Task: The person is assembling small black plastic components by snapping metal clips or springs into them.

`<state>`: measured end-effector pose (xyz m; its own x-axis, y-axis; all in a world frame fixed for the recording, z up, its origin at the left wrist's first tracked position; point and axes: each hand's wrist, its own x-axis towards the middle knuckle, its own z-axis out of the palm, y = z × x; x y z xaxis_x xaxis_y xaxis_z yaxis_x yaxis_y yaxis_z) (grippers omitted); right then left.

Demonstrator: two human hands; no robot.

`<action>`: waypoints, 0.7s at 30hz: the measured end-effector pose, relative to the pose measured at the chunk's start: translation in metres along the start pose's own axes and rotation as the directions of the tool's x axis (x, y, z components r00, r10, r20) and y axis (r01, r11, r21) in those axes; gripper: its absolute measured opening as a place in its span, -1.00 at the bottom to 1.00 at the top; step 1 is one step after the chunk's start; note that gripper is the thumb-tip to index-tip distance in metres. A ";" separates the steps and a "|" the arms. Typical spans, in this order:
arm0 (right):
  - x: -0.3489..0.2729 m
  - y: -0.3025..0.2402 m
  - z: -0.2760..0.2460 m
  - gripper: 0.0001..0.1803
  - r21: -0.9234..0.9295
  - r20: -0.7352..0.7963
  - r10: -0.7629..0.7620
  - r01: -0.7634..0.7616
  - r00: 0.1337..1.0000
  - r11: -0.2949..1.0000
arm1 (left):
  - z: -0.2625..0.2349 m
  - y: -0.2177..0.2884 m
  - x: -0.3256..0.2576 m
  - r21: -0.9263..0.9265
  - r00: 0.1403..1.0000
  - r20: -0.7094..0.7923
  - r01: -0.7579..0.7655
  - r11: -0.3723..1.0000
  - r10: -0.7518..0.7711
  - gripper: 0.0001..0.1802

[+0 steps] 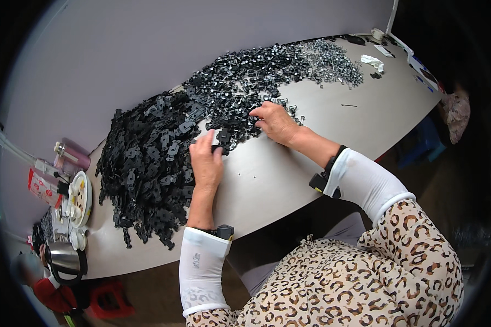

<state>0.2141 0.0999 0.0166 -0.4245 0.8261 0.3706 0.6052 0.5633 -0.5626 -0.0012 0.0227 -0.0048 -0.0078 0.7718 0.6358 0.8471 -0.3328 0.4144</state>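
Observation:
My left hand (206,163) is at the right edge of a big heap of flat black plastic parts (147,152). Between its thumb and fingers is a small black plastic part (218,147); the fingertips are slightly blurred. My right hand (277,124) reaches to the near edge of a pile of small black and shiny parts (240,76). Its thumb and index finger are bent together in a pinch, and whatever lies between them is too small to make out. Another black piece (223,135) shows just beyond my left fingertips.
Small clear pieces (333,60) spread at the pile's far right, near a crumpled white tissue (372,62). On the left stand a pink bottle (73,155), a white oval tray (81,199) and a metal pot (65,259). Another person (52,291) sits at lower left, by a red stool (109,300).

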 end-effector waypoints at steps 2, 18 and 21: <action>0.010 0.000 0.006 -0.82 -0.142 0.038 -0.114 0.118 0.993 0.983 | 0.003 0.001 -0.005 0.010 0.988 0.148 0.038 0.999 -0.039 -0.51; -0.021 -0.029 -0.021 -0.84 0.196 0.699 0.091 -0.312 0.709 0.930 | -0.022 0.005 0.006 0.167 0.973 0.176 0.120 0.979 -0.149 -0.86; -0.032 -0.024 -0.018 -0.83 0.162 0.607 0.086 -0.229 0.790 0.960 | -0.031 0.020 0.005 0.294 0.890 0.362 0.173 0.940 -0.277 -0.66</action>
<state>0.2250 0.0602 0.0318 -0.6919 0.6926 -0.2040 0.5691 0.3492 -0.7444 -0.0008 0.0033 0.0269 -0.0493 0.9753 0.2153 0.9511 -0.0199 0.3082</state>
